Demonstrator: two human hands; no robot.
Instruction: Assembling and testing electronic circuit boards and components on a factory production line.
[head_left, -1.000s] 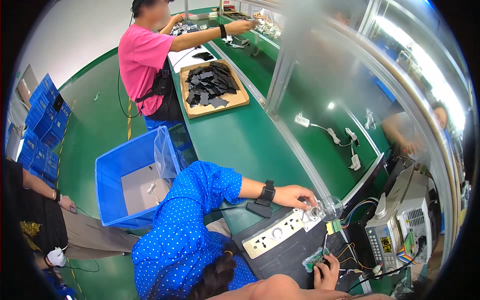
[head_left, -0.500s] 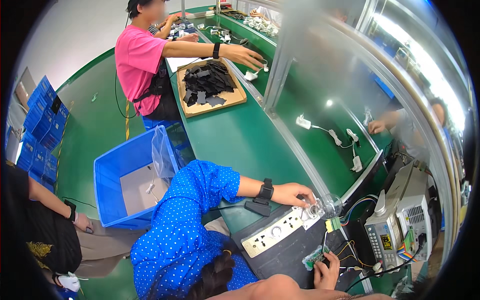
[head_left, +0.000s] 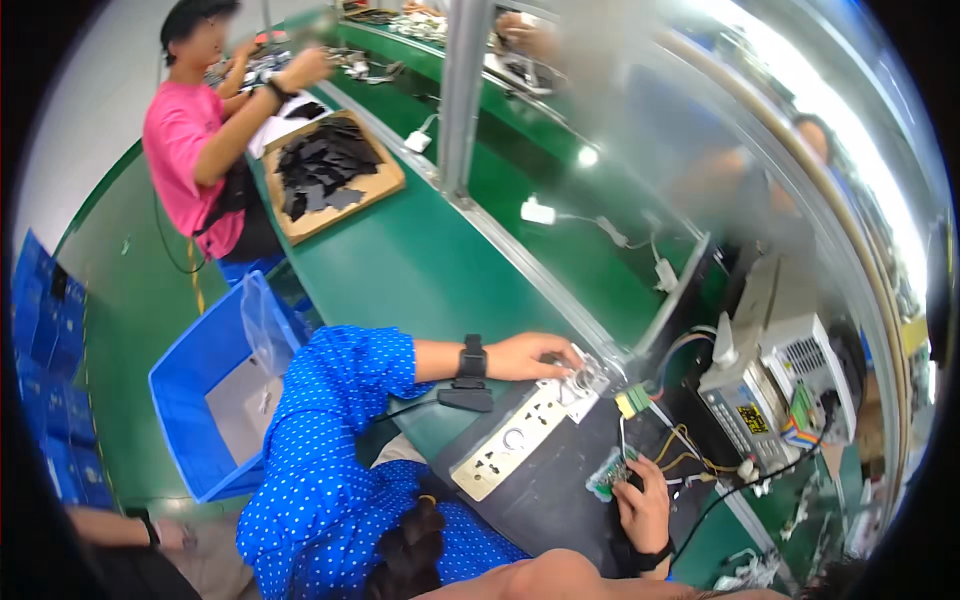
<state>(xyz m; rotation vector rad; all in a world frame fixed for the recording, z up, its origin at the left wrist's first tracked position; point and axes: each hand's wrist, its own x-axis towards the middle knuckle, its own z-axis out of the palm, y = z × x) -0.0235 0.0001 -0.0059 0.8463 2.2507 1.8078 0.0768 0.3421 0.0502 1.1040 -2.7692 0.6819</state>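
My left hand [head_left: 540, 357], in a blue polka-dot sleeve with a black wrist strap, reaches to a white fixture [head_left: 583, 386] with a clear cover. Its bent fingertips press on the fixture; what lies under them is hidden. The fixture adjoins a cream power strip [head_left: 508, 449] on a black mat [head_left: 545, 505]. Close to the near right side, my right hand [head_left: 645, 500] grips the edge of a small green circuit board [head_left: 606, 478] between thumb and fingers. A thin probe-like rod [head_left: 623, 437] runs from a green terminal block [head_left: 632, 402] down to the board.
Right of the mat stand bench instruments [head_left: 745, 405] with coloured wires. A metal-framed clear partition [head_left: 465, 110] borders the bench; white adapters [head_left: 538, 210] lie beyond it. A cardboard tray [head_left: 385, 183] holds black pieces. A blue bin [head_left: 190, 400] stands left, near a person in pink [head_left: 190, 135].
The whole view has shifted, with the bench now further left and higher. The person in pink has drawn the outstretched arm back and raised the hand. My hands stay at the fixture and the board.
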